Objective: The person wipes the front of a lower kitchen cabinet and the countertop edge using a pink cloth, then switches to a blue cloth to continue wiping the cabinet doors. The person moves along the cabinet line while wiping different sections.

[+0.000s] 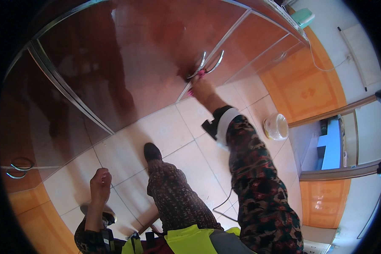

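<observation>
My right hand (203, 87) is stretched out to the lower ends of two curved metal door handles, with a pink cloth or similar item (201, 73) showing between its fingers. Pink also shows below the hand. One handle (216, 63) stands just right of the hand; the other (200, 65) meets it at the fingers. Both are on glossy reddish-brown cabinet doors (152, 66). My left hand (100, 184) hangs at the lower left over the tiled floor, its fingers curled, touching nothing; whether it holds anything small is hidden.
A plastic-lined bin (276, 127) stands on the floor tiles at the right, near a doorway (330, 143). My foot (152, 151) is close to the cabinet base. More curved handles (17, 168) are at the far left. A pale green object (302, 17) lies on the countertop.
</observation>
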`<state>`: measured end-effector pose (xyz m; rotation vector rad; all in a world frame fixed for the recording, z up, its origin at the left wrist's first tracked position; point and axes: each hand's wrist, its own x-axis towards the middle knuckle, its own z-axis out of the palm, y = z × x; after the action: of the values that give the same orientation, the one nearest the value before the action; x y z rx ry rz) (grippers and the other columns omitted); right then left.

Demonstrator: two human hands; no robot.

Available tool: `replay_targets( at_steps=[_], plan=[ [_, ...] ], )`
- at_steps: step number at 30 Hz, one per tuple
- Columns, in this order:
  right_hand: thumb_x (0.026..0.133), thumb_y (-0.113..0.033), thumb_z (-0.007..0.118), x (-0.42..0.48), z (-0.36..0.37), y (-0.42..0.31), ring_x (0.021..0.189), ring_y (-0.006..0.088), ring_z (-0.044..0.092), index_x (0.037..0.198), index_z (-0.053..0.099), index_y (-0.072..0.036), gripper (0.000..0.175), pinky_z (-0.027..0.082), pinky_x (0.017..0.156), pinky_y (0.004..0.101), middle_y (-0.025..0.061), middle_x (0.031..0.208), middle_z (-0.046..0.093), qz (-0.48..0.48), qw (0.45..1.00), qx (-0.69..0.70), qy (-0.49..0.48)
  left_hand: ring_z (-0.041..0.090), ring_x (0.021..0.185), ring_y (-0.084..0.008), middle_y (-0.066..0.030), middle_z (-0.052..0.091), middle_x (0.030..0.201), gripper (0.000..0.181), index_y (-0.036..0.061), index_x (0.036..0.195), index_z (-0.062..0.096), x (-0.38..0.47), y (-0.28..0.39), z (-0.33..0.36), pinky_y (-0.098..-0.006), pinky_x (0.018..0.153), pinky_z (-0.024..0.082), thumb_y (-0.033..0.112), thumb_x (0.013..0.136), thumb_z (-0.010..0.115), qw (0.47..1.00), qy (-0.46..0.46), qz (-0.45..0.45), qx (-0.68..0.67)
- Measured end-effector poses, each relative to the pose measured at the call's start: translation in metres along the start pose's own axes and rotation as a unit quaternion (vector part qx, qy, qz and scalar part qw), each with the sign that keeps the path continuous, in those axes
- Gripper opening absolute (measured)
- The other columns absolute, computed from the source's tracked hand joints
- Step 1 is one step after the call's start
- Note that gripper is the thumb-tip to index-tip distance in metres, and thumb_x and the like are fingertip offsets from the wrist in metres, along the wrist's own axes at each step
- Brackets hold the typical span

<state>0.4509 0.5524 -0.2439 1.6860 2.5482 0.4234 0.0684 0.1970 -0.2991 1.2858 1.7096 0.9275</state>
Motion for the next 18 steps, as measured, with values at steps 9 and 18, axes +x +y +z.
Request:
replay_targets(
  at_steps=[9, 18],
  plan=[
    [0.072, -0.008, 0.062, -0.005, 0.055, -0.038, 0.091, 0.04, 0.066, 0.096, 0.064, -0.007, 0.023, 0.051, 0.081, 0.0479, 0.0188, 0.09, 0.07, 0.281, 0.808, 0.504, 0.12, 0.057, 0.076, -0.0107, -0.0042, 0.063, 0.085, 0.014, 0.0042, 0.107, 0.058, -0.003, -0.002, -0.022, -0.0251, 0.066, 0.048, 0.003, 0.093, 0.059, 0.999, 0.023, -0.016, -0.019],
    [0.076, 0.001, 0.066, 0.008, -0.027, 0.007, 0.071, 0.0181, 0.06, 0.097, 0.056, -0.003, 0.024, 0.049, 0.058, 0.0321, 0.0064, 0.082, 0.059, 0.274, 0.477, 0.782, 0.292, 0.064, 0.086, -0.0149, -0.0098, 0.066, 0.097, 0.021, 0.0022, 0.113, 0.057, -0.01, 0.045, -0.025, -0.0244, 0.069, 0.051, 0.002, 0.092, 0.059, 1.0, 0.011, 0.017, -0.009]
  ],
)
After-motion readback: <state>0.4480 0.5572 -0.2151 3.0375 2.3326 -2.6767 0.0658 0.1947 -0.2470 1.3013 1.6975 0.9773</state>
